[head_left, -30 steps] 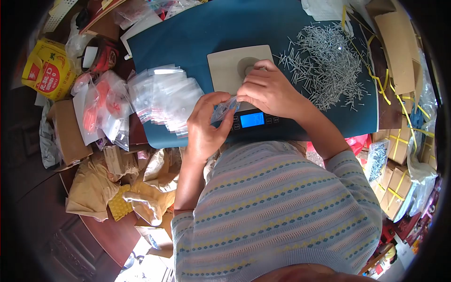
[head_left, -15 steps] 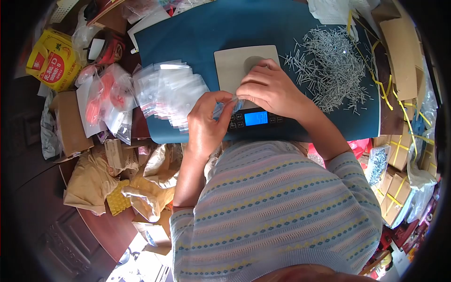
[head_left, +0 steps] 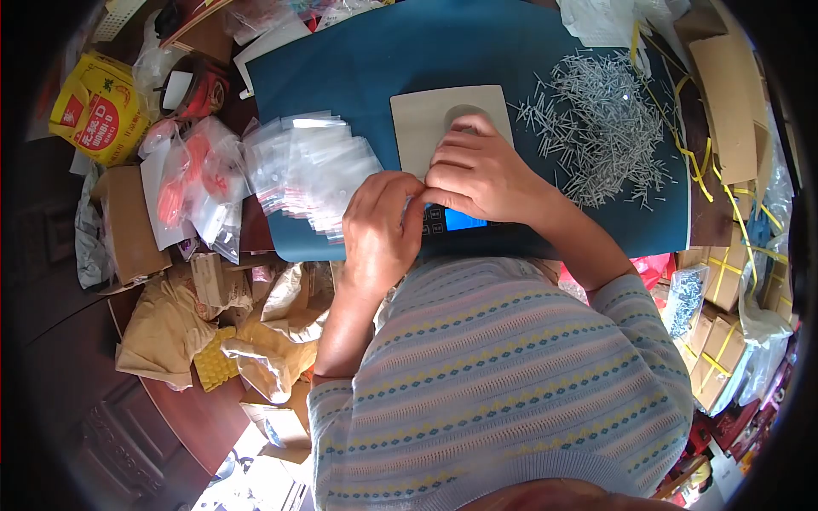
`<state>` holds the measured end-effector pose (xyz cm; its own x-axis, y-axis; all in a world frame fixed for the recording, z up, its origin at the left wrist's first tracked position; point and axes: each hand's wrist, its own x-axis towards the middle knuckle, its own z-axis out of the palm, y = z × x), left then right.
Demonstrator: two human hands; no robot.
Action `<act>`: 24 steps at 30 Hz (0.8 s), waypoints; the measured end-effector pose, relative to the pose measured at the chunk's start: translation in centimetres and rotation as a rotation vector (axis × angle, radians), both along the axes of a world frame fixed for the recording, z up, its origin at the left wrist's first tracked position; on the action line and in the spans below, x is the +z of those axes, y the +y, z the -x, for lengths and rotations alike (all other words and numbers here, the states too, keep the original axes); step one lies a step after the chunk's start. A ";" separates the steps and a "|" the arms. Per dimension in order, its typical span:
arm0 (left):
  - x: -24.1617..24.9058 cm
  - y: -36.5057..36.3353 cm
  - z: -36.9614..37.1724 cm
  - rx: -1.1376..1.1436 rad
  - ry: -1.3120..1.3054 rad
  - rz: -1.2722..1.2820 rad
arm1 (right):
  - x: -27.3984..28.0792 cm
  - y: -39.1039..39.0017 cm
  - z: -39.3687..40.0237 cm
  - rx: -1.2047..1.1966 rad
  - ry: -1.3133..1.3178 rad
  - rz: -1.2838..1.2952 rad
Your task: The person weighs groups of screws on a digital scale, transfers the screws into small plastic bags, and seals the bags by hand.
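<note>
My left hand and my right hand meet at the front left corner of a scale, fingertips pinched together. Whatever is between the fingers is too hidden to name. The right hand lies over the scale's plate and partly covers its blue lit display. A round grey patch shows on the plate behind the right fingers. Left of the hands is a fanned stack of clear plastic bags. To the right lies a heap of metal nails or screws.
A teal mat covers the tabletop. On the left stand a yellow bag, a red and black tape roll and a plastic bag with red contents. Cardboard boxes with yellow straps are on the right.
Both hands have drawn closer together at the fingertips. The right hand has shifted slightly left and down, covering more of the display. The clear and blue piece between the fingers is now hidden.
</note>
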<state>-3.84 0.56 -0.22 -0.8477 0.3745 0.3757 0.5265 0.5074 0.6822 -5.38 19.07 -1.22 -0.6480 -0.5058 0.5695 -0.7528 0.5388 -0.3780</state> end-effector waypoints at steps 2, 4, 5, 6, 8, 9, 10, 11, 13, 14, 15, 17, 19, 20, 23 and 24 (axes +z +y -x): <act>-0.1 0.0 -0.1 -0.006 -0.002 -0.008 | 0.0 -0.2 0.0 0.012 0.024 0.001; 0.0 -0.1 -0.1 -0.008 -0.002 -0.010 | 0.0 -0.3 0.0 0.034 0.057 0.019; 0.2 -0.1 -0.1 -0.023 -0.027 -0.022 | -0.1 -0.3 0.0 0.052 0.078 0.037; 0.5 -0.3 -0.1 -0.037 -0.053 -0.034 | -0.2 -0.4 0.0 0.070 0.098 0.055; 0.8 -0.8 -0.2 -0.051 -0.126 -0.079 | 0.5 -0.3 -0.4 0.067 0.067 0.065; 1.0 -1.3 -0.2 -0.050 -0.172 -0.114 | 0.9 0.0 -0.6 0.064 0.053 0.068; 1.2 -1.9 -0.2 -0.051 -0.218 -0.148 | 1.3 0.5 -0.8 0.047 0.040 0.091; 1.5 -2.5 -0.2 -0.022 -0.264 -0.206 | 1.6 1.0 -1.0 0.030 0.026 0.115; 1.9 -3.0 -0.4 0.000 -0.305 -0.198 | 1.7 1.3 -1.4 0.015 0.006 0.146; 2.1 -3.1 -0.5 0.009 -0.326 -0.195 | 1.7 1.2 -1.6 0.018 0.001 0.151; 2.2 -3.1 -0.6 0.007 -0.355 -0.205 | 1.8 1.2 -1.8 0.020 -0.003 0.156; 2.1 -3.3 -0.7 0.003 -0.371 -0.222 | 2.0 1.4 -1.9 0.020 -0.005 0.158; 1.9 -3.3 -0.7 0.008 -0.389 -0.239 | 2.0 1.5 -2.0 0.017 -0.005 0.159; 1.9 -3.3 -0.8 0.014 -0.398 -0.246 | 2.0 1.5 -2.1 0.014 -0.004 0.158; 1.7 -3.4 -0.9 0.024 -0.417 -0.259 | 1.7 1.6 -2.3 0.010 -0.014 0.167; 1.6 -3.4 -1.0 0.025 -0.422 -0.263 | 1.6 1.6 -2.4 0.009 -0.020 0.169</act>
<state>-2.86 -2.88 1.41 -0.9536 0.2911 0.0767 0.1666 0.2979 0.9399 -2.98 20.70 0.38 -0.6556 -0.4096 0.6344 -0.7490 0.4593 -0.4775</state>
